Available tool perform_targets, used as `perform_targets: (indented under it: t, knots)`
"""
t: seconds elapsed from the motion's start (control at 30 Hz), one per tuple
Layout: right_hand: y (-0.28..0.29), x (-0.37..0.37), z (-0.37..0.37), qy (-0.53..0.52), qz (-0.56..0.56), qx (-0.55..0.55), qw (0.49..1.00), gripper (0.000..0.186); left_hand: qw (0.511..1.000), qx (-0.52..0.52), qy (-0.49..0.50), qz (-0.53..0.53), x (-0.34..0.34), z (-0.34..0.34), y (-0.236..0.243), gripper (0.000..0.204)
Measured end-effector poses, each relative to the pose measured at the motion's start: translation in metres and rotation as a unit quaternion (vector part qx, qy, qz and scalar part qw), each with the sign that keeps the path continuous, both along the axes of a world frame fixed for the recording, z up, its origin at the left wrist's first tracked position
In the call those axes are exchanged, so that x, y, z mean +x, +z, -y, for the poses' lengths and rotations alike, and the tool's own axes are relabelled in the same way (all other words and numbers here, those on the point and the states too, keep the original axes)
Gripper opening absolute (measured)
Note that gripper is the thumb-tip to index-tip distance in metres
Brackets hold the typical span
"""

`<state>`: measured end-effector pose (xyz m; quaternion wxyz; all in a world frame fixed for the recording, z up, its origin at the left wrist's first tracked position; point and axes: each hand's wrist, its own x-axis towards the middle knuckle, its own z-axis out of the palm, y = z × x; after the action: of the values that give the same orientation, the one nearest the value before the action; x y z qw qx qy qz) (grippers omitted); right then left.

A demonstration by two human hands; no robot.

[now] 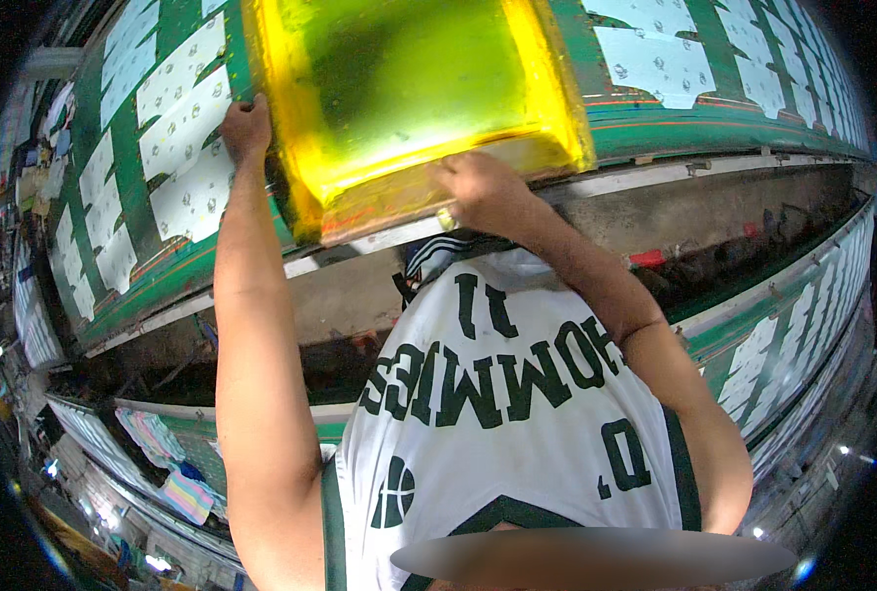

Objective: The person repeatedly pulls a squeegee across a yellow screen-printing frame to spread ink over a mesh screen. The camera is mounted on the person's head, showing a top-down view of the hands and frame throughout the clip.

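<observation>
Yellow-edged screen frame (414,94) seen at upper centre, set over green table (645,138). Left hand (247,128) positioned just beside frame's left edge, fingers curled; grip cannot be confirmed. Right hand (483,192) placed at frame's near edge, fingers bent, blurred; hold cannot be told. White printed pieces (187,187) laid out at upper left.

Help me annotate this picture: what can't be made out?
All in the head view:
Yellow frame: far end cut off by top edge.
Beneath it: obscured by its yellow-green panel.
Right hand: palm side hidden by its back.
White pieces: printed motifs too small.
</observation>
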<state>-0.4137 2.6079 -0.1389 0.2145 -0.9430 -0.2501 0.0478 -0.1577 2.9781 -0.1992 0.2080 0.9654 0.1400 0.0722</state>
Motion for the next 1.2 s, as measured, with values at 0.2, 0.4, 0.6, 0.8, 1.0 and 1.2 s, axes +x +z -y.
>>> perform_targets:
  t: [0.2, 0.4, 0.6, 0.8, 1.0, 1.2]
  knots:
    - [0.008, 0.011, 0.081, -0.096, 0.022, 0.183, 0.978, 0.057, 0.999, 0.051, 0.007, 0.015, -0.001, 0.0, -0.001, 0.052]
    - [-0.011, 0.078, 0.196, -0.377, -0.074, 0.073, 0.921, 0.06, 1.0, -0.015, 0.013, -0.01, -0.002, -0.001, 0.002, 0.049]
    - [-0.052, 0.083, 0.195, -0.343, 0.053, 0.09, 0.934, 0.06, 1.0, -0.005, 0.003, -0.01, 0.0, -0.01, -0.003, 0.051]
    - [-0.017, 0.081, 0.201, -0.347, 0.074, 0.143, 0.924, 0.04, 1.0, -0.012, -0.019, -0.018, 0.003, -0.023, -0.014, 0.054]
    - [0.039, 0.083, 0.233, -0.348, 0.014, 0.119, 0.93, 0.059, 0.987, -0.138, -0.048, -0.064, 0.013, -0.002, 0.016, 0.047]
    - [0.038, 0.095, 0.354, -0.34, 0.035, 0.114, 0.933, 0.053, 0.996, -0.039, -0.044, -0.072, 0.021, 0.12, 0.045, 0.05]
